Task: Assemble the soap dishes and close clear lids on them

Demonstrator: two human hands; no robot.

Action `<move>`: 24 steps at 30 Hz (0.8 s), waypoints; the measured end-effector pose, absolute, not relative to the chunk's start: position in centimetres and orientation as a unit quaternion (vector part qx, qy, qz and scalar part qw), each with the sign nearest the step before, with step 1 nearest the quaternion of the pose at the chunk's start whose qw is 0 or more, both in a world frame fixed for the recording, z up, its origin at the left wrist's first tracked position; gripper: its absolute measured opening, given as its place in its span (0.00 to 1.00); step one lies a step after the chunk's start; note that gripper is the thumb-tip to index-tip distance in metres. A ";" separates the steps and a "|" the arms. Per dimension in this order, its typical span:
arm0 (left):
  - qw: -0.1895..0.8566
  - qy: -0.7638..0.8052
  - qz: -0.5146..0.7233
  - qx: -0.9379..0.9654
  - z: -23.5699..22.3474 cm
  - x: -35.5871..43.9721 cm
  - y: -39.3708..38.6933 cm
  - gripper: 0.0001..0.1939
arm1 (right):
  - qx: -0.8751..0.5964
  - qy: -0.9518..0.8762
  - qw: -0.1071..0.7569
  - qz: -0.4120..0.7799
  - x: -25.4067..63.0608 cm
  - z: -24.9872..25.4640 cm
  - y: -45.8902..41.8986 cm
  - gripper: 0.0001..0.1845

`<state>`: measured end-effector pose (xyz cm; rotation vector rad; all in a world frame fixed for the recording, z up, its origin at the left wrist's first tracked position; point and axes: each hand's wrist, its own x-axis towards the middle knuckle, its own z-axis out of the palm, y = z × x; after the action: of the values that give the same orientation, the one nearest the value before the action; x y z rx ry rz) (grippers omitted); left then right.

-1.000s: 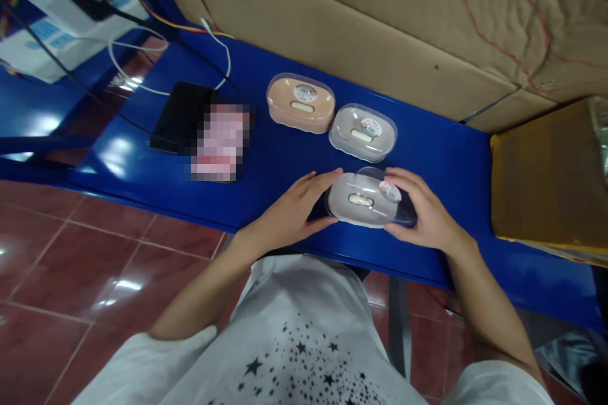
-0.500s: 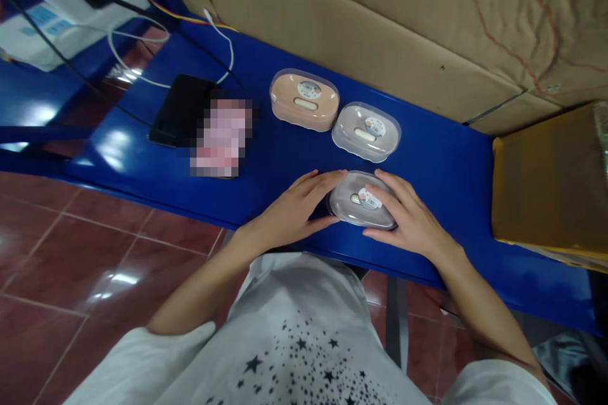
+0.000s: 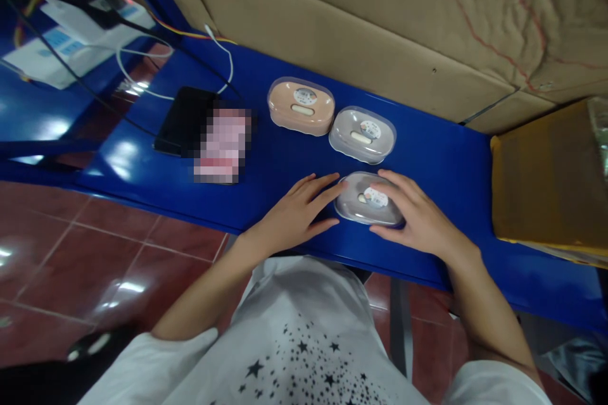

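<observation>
Grey plastic box [image 3: 350, 205] near the front edge of the tabletop [image 3: 263, 161], its clear lid [image 3: 377, 197], offset rightward one second earlier, now covering it. The right hand [image 3: 420, 215] has fingers clamped on the clear lid; the left hand [image 3: 295, 215], then gripping the box, shows fingers apart at its left end.

On the table [image 3: 266, 164], a lidded case [image 3: 354, 204] lies between left hand [image 3: 300, 212] and right hand [image 3: 412, 210], a second case [image 3: 301, 110] and third case [image 3: 362, 137] beyond them, a pixelated item [image 3: 221, 145] leftward, a carton [image 3: 548, 180] rightward.
</observation>
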<state>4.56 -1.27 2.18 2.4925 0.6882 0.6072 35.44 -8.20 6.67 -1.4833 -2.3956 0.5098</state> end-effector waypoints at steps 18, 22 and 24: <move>0.186 0.235 0.235 0.925 2.1 4.6 -1.3 0.22 | -0.617 -0.776 0.128 -0.003 39.3 6.7 -5.0 0.53; 0.199 0.256 0.264 0.908 2.3 4.4 -1.5 0.21 | -0.577 -0.807 0.122 0.024 35.8 7.1 -1.1 0.48; 0.190 0.267 0.278 0.903 2.4 4.4 -1.6 0.21 | -0.581 -0.804 0.119 0.043 35.1 7.0 0.8 0.45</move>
<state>4.37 -1.58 2.45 2.5378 0.7500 0.7824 35.13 0.80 6.98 -1.6981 -2.3509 0.1259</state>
